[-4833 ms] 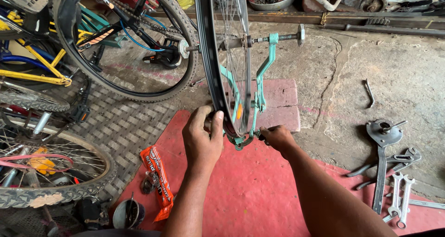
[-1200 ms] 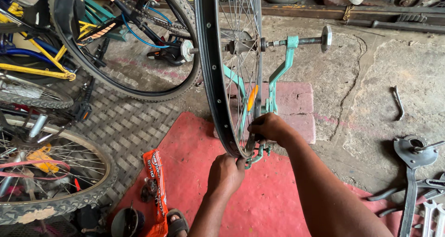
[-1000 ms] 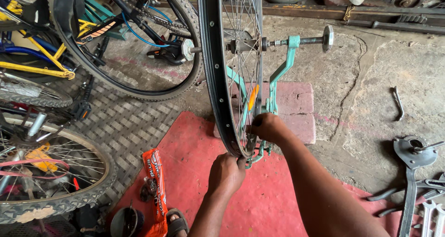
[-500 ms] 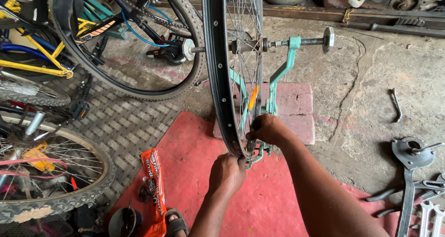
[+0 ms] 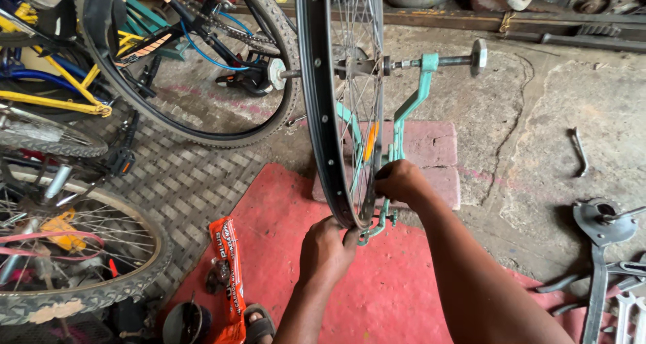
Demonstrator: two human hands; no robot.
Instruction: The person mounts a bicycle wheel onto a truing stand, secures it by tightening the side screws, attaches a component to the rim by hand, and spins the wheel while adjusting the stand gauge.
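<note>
Bare bicycle wheel [image 5: 336, 102] upright in a teal truing stand [image 5: 410, 108] at frame centre, left hand [image 5: 326, 250] curled closed gripping the rim's lowest part, right hand [image 5: 400, 182] closed around spokes just above, red mat [image 5: 397, 297] beneath, orange packet [image 5: 227, 277] lower left.

A bicycle repair workshop: a truing stand [image 5: 410, 108], parked bicycles [image 5: 168, 55], wrenches [image 5: 599, 270] on concrete.

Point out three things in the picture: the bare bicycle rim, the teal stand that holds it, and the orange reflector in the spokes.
bicycle rim [image 5: 311, 95], head view, on its black outer band.
teal stand [image 5: 418, 95], head view, on its right upright arm.
orange reflector [image 5: 368, 142], head view, on its middle.
</note>
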